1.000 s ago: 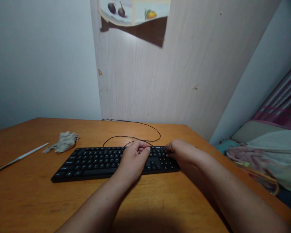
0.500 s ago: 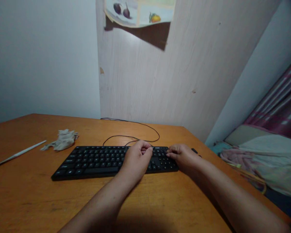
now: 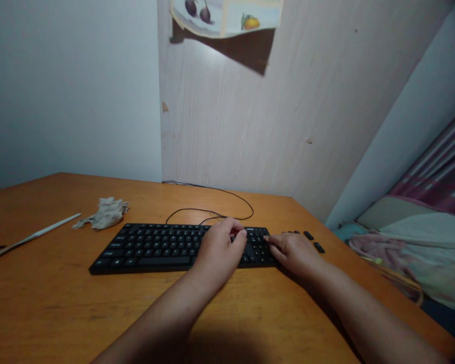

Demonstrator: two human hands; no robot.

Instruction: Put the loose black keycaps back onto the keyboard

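Observation:
A black keyboard (image 3: 155, 246) lies on the wooden table in front of me. My left hand (image 3: 223, 245) is over its right half, with thumb and fingertips brought together in a pinch. Whatever may be between them is too small to make out. Over the number pad, my right hand (image 3: 293, 251) reaches in from the right. Its index finger is stretched out onto the keys, the thumb is apart below it, and the other fingers are partly hidden. Loose black keycaps lie just beyond the right hand, among them one keycap (image 3: 319, 247) close to the table's right side.
Left of the keyboard are a crumpled greyish cloth (image 3: 108, 213) and a thin white brush (image 3: 41, 232). A black cable (image 3: 227, 191) loops behind the keyboard towards the wall. Bedding (image 3: 394, 253) is beyond the table's right edge.
My right hand has shifted slightly and its index finger is now straighter on the number pad. More loose keycaps show beside it. The left hand keeps its pinch; the view has turned slightly.

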